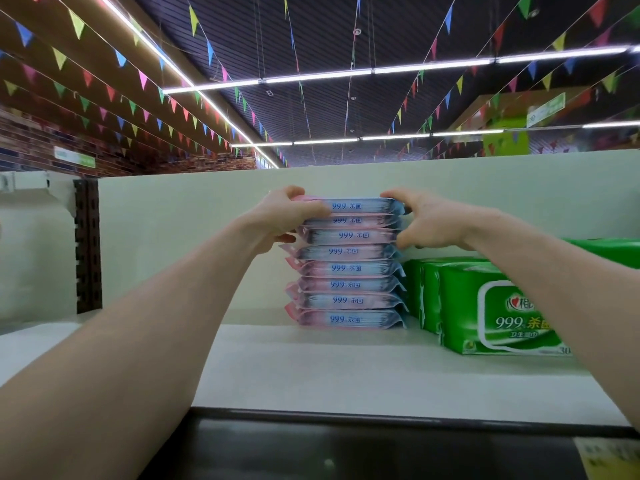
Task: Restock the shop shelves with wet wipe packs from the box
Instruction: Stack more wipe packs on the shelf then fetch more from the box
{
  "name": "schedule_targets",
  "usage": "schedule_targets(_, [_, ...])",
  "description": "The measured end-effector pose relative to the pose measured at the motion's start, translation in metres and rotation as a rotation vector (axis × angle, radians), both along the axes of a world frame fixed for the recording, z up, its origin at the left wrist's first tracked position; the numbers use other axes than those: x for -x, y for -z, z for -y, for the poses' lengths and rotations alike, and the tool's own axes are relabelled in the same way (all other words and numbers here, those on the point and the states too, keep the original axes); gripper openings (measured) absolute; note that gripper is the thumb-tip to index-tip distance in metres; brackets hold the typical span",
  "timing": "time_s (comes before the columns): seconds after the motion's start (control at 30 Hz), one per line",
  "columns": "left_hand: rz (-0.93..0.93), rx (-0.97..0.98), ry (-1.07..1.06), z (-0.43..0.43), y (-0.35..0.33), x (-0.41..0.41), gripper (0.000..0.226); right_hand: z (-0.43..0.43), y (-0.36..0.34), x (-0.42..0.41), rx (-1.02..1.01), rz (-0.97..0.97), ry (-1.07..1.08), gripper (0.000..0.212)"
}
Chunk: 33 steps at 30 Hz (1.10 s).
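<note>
Both hands on top of wipe stack

Left hand and right hand clasp opposite ends of top packs in stack of flat, glossy pink-blue soft pouches on matte white shelf. Blocky green packs just right.

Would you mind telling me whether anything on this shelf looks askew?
Only mildly: the stack of pink-and-blue packs is uneven, its edges staggered rather than flush, while the left hand and right hand grip its top packs. The green packs beside it sit tidy.
</note>
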<state>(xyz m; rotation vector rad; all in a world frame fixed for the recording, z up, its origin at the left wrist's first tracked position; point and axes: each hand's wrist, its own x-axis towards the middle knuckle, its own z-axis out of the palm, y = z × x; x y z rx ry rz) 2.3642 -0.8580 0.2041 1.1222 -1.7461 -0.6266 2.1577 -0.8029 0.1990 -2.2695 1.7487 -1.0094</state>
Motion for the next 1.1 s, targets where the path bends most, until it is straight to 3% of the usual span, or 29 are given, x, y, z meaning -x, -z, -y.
schedule_targets(0.3, [-0.091, -0.037, 0.067, -0.006, -0.001, 0.000, 0.068, 0.009, 0.000, -0.009, 0.146, -0.042, 0.024, 0.073])
schedule_targets(0.5, [-0.086, -0.113, 0.049, -0.007, -0.001, -0.006, 0.067, 0.009, -0.003, -0.008, 0.020, 0.085, -0.048, 0.068])
schedule_targets(0.8, [-0.131, -0.074, 0.017, -0.006, 0.001, -0.003, 0.075, 0.013, 0.004, -0.008, 0.076, 0.043, -0.011, 0.072])
schedule_targets(0.93, [-0.064, -0.060, 0.019, -0.010, 0.002, -0.001, 0.075, 0.008, 0.000, -0.001, -0.005, 0.093, -0.003, 0.066])
schedule_targets(1.1, [0.063, 0.054, -0.013, -0.013, 0.002, 0.007, 0.067, 0.007, 0.000, 0.003, 0.171, 0.115, 0.018, 0.044])
